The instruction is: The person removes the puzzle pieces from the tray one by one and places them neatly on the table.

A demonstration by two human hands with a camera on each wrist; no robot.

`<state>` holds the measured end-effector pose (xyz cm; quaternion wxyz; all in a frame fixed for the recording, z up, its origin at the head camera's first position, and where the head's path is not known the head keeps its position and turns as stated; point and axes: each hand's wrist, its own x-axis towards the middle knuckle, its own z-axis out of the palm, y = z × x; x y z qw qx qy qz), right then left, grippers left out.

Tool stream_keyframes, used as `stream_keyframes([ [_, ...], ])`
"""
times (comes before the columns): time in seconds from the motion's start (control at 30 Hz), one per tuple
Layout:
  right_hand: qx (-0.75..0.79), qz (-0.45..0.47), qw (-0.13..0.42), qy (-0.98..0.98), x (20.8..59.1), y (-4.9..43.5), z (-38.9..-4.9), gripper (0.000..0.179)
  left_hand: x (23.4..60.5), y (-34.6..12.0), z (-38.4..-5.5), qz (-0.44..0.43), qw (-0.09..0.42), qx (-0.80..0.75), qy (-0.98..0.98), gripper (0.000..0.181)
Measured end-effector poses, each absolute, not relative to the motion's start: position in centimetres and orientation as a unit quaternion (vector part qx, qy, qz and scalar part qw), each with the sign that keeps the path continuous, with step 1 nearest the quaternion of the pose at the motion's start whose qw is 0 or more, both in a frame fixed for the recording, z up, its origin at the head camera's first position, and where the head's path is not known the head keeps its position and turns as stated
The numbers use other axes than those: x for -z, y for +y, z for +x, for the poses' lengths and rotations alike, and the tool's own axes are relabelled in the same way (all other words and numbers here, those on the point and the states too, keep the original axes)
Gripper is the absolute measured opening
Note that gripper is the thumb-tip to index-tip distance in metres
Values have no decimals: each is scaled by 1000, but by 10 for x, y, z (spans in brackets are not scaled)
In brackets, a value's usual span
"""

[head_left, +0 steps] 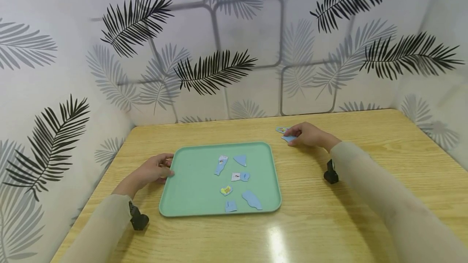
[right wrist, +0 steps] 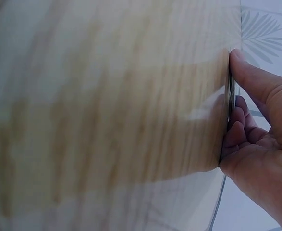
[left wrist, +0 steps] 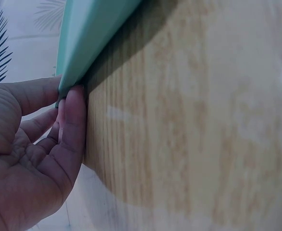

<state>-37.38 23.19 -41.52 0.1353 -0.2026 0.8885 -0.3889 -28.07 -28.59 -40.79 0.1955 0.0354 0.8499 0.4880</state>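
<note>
On the left, my left hand [head_left: 155,169] pinches the left rim of a green tray [head_left: 193,198], thumb above and fingers curled under, as the left wrist view shows closely. Several flat puzzle pieces lie on the tray's right half, among them a plain blue piece [head_left: 252,200], a blue triangle [head_left: 240,160] and a small yellow-patterned piece [head_left: 226,190]. Beyond the tray's upper right corner, my right hand [head_left: 308,135] holds a blue puzzle piece [head_left: 288,138] between thumb and fingers, low at the tabletop. A patterned piece [head_left: 281,129] lies just behind it, partly covered by the fingers.
The wooden table [head_left: 329,222] carries the tray left of its middle. A leaf-patterned wall covering [head_left: 248,96] rises along the back and both sides. Each wrist wears a small black camera mount, such as the right one [head_left: 331,172].
</note>
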Motion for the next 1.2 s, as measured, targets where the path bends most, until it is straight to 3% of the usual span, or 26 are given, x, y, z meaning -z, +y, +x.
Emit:
stream_keyframes([
  [1.2,389,-188,134,892,413,229,-373,44,405,-286,-280,34,195,-483,853,65],
])
